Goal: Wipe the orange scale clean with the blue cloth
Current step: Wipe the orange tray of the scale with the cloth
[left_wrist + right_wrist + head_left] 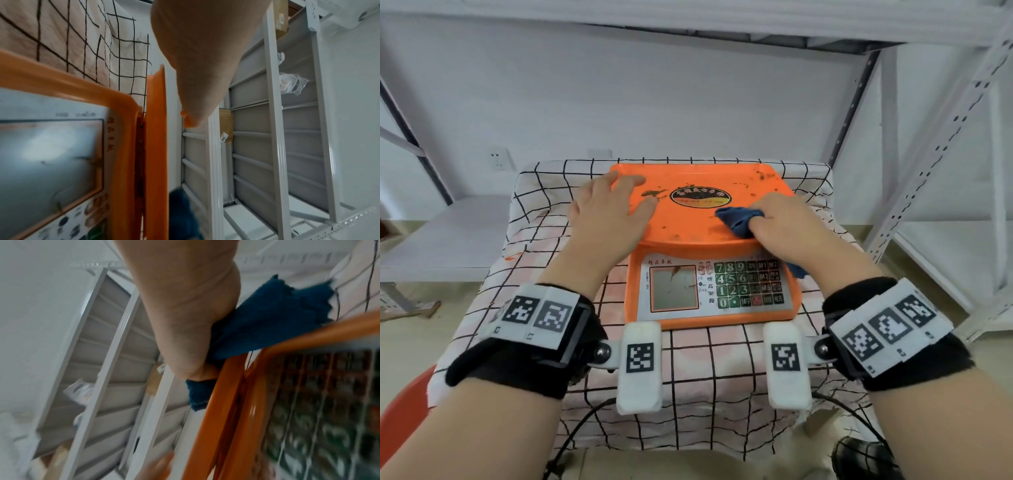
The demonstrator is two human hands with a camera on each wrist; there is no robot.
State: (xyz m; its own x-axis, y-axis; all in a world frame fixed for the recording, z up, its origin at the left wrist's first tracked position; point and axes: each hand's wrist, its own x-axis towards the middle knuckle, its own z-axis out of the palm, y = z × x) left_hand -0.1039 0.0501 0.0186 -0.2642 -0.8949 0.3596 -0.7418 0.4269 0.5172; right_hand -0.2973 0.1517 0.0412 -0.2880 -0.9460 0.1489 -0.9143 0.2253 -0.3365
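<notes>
While left hand (608, 212) lies flat on orange scale (698, 219), right hand (784, 222) grips blue cloth (736, 219).

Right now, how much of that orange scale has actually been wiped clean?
Little looks done: brown stains still spot the orange scale's platter near the left hand, at the far right corner and along the near edge. In hand: the right hand grips the blue cloth on the platter's right side while the left hand rests flat, steadying it. Left: most of the platter, plus the marked display screen.
</notes>
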